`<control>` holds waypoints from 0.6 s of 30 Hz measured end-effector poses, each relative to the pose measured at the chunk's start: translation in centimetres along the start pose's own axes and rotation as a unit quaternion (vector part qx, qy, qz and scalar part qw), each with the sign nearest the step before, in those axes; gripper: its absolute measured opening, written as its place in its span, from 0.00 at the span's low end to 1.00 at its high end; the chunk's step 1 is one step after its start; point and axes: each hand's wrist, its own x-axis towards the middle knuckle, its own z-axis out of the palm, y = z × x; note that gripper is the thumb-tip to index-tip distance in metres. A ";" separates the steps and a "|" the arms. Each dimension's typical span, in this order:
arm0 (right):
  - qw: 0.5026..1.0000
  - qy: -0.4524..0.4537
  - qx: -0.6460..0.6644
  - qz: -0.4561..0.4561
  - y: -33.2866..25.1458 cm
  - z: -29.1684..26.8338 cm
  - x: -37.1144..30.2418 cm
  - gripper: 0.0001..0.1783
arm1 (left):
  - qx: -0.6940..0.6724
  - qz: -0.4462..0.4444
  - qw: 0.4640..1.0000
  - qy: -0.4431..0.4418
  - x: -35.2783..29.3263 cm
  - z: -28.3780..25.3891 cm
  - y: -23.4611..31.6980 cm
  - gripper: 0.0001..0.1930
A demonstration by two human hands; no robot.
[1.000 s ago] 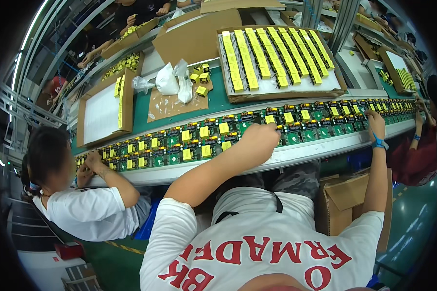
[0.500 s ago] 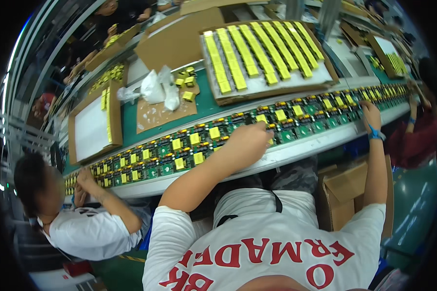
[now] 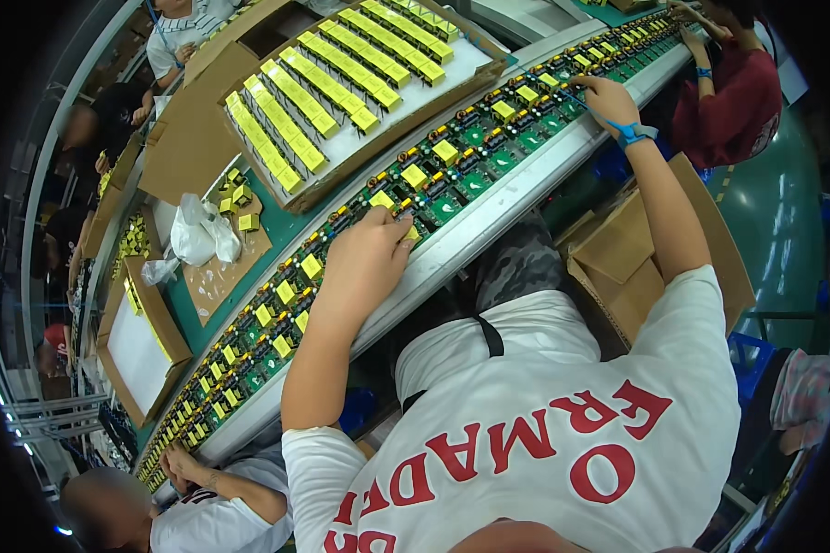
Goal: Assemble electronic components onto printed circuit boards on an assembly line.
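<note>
Left hand (image 3: 364, 263) curled palm-down, right hand (image 3: 607, 95) fingers bent, both arms outstretched

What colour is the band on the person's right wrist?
Blue; the wristband shows clearly in the head view, just below the right hand.

Behind the line: shallow cardboard tray (image 3: 489, 69) packed with rows of yellow block components (image 3: 341, 83). Crumpled clear plastic bag (image 3: 198, 235) sits on a brown cardboard sheet (image 3: 217, 276) near loose yellow parts (image 3: 240, 195). Open brown cardboard box (image 3: 636, 267) on the floor. Co-worker in red shirt (image 3: 724, 88) far right, another in white shirt (image 3: 217, 521) bottom left.
</note>
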 end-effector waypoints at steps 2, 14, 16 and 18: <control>0.999 -0.029 -0.002 0.024 -0.5 -0.1 0.2 0.22 | 0.007 0.003 1.000 0.006 -0.3 0.0 0.0 0.12; 1.000 -0.027 0.004 0.009 -1.0 -0.2 1.0 0.21 | 0.000 0.001 1.000 0.029 -0.5 0.3 -0.4 0.13; 0.998 -0.046 -0.006 0.040 -1.9 -0.5 0.9 0.21 | 0.003 0.000 1.000 0.029 -0.7 0.4 -0.5 0.13; 1.000 -0.006 0.007 0.006 0.5 0.6 0.6 0.21 | 0.007 0.007 0.999 0.035 -0.3 0.2 -0.6 0.13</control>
